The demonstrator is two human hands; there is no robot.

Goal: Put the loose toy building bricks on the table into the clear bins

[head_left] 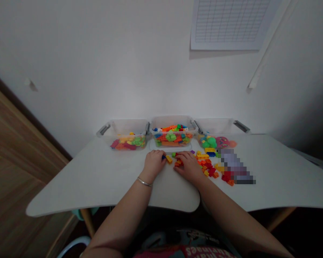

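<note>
My left hand (154, 163), with a silver bangle on its wrist, is closed at the middle of the white table (104, 179). Its fingertips are on a small blue building brick (164, 157), and a yellow building brick (169, 159) sticks out beside it, seemingly joined to it. My right hand (188, 165) curls its fingers over an orange building brick (178, 163), partly hidden under them. A green brick (173, 154) lies by the right fingertips. Just right of that hand, loose red, orange and yellow bricks (210, 169) are spread out.
Three clear plastic boxes stand along the wall: a left box (126, 125) with colourful pieces, a middle box (174, 120) full of bricks, and a right box (215, 125) with green and pink toys. A pixelated object (235, 166) lies at right. Lined paper (231, 25) hangs above.
</note>
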